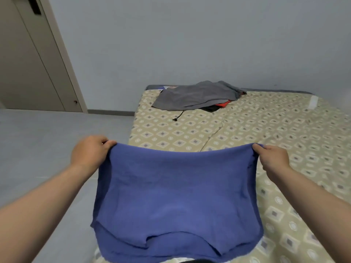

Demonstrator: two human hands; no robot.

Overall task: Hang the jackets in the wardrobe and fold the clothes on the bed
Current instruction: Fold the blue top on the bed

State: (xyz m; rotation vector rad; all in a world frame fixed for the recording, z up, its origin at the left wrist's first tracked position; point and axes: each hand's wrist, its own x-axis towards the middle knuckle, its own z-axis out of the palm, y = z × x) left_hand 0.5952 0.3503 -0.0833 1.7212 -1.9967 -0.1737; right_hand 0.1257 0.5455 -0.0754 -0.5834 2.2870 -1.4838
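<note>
holding one item up over the near end of the bed [266,133]: a blue top [176,196], spread open and unfolded, its two curved lower edges hanging nearest the onlooker.

- left grip [89,152]: bare hand, fingers and thumb pinched on the top's upper left corner.
- right grip [273,158]: bare hand, pinched the same way on the upper right corner. the cloth sags in a shallow curve between the two.
- whether the low edge of the top touches the mattress cannot be told.

remaining on the bed, far end, well apart from the hands:
- grey garment [193,97], loose and rumpled, lying over the rest of the heap.
- red-orange piece [222,105] and something black showing from under it.
- black drawcord [179,115] trailing out onto the patterned sheet; which piece it belongs to is unclear.

at left: tall beige wardrobe doors [28,63], closed. nothing hanging is in view.

progress, as judged: no folded stack appears anywhere on the sheet, so folding looks to be at its start, with the blue top as the piece in hand and not yet creased. the heap counts at least three pieces left. if the grey one is a jacket, the hanging part is also not done; the closed doors give no sign either way.
</note>
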